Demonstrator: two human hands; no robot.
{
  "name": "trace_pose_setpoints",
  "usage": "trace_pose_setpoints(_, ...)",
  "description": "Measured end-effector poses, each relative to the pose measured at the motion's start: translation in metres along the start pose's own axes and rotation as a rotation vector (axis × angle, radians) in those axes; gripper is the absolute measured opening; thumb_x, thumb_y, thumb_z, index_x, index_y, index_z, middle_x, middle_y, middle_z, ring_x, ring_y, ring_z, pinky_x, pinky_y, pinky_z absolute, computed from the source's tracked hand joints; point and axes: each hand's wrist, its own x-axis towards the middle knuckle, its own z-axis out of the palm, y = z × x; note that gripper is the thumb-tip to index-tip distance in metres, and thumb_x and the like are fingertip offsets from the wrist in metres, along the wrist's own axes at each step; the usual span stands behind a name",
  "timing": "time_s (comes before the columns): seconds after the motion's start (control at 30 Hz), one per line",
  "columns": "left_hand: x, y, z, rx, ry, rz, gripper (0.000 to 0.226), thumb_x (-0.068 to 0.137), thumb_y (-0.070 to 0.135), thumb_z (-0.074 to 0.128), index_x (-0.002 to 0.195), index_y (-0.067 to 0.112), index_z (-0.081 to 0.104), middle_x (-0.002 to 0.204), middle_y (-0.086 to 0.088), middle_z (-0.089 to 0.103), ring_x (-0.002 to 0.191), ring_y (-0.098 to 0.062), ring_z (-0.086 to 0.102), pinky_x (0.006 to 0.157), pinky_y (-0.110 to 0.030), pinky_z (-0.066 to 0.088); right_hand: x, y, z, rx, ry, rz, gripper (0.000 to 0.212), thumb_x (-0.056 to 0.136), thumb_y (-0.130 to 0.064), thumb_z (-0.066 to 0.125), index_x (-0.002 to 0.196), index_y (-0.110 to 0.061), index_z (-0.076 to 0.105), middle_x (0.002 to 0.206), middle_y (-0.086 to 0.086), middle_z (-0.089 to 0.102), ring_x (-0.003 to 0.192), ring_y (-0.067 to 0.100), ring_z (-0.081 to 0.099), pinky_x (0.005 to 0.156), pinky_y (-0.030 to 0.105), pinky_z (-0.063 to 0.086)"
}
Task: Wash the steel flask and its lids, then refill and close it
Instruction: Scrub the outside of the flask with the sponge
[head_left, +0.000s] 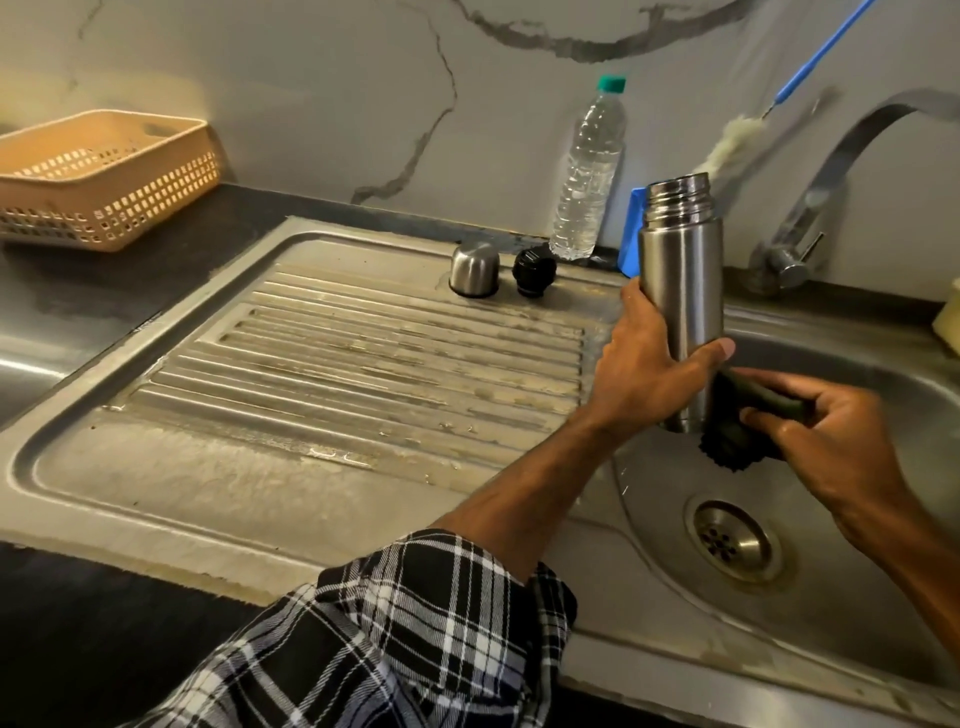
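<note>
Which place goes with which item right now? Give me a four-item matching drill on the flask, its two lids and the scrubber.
Things
1. steel flask
2. steel cap
3. black stopper
4. dark scrubber

Places
A. on the drainboard, next to the water bottle
B. held by the right hand, against the flask's foot
C. upright in the left hand, above the sink basin
D. on the drainboard, left of its partner lid

Pairs: 1-C, 2-D, 3-A, 4-B
</note>
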Motion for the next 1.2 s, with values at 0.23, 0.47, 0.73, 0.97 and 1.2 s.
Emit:
trace_pose_setpoints(0.23,0.001,-0.002,0.001,0.014,0.013,-0.002,0.086,0.082,0.033,0.083,0.144,0.022,0.024,0.137,-0.01,0.055,0.12,-0.028,0.06,0.1,-0.048,0.054,0.008,0.011,-0.001,-0.048,-0.015,-0.037,0.046,0.087,0.011,0.062,0.121,-0.021,0.066,0.099,-0.011,0.068,0.089,0.006,0.067,0.072,0.007,0.053)
trace_pose_setpoints(0.47,0.001,-0.002,0.001,0.037,0.008,0.016,0.089,0.078,0.041,0.082,0.144,0.028,0.023,0.139,-0.01,0.055,0.12,-0.029,0.061,0.101,-0.05,0.054,0.012,0.02,-0.002,-0.071,-0.024,-0.055,0.047,0.086,0.01,0.064,0.112,-0.029,0.069,0.099,-0.003,0.071,0.092,0.018,0.068,0.07,0.026,0.062)
trace_pose_setpoints(0.73,0.005,0.001,-0.011,0.026,0.033,-0.011,0.084,0.082,0.035,0.083,0.142,0.022,0.026,0.133,-0.007,0.058,0.114,-0.025,0.064,0.097,-0.049,0.056,0.002,0.002,0.008,-0.133,-0.016,-0.231,0.053,0.081,0.008,0.07,0.123,-0.024,0.067,0.113,-0.012,0.069,0.108,0.007,0.065,0.099,0.028,0.05)
trace_pose_setpoints(0.97,0.0,0.012,-0.01,0.004,-0.002,-0.009,0.083,0.085,0.032,0.081,0.144,0.016,0.025,0.134,-0.007,0.058,0.106,-0.016,0.06,0.096,-0.041,0.056,-0.003,-0.002,0.004,-0.145,0.003,-0.176,0.053,0.081,0.012,0.069,0.122,-0.022,0.067,0.107,-0.005,0.072,0.096,0.006,0.067,0.091,0.035,0.054)
trace_pose_setpoints(1.2,0.0,0.011,-0.013,-0.026,0.009,-0.039,0.084,0.082,0.037,0.082,0.142,0.019,0.026,0.135,-0.007,0.059,0.112,-0.023,0.065,0.099,-0.05,0.055,0.0,-0.006,0.006,-0.197,0.022,-0.117,0.048,0.082,0.009,0.071,0.124,-0.015,0.068,0.108,-0.003,0.07,0.096,0.011,0.065,0.087,0.028,0.051)
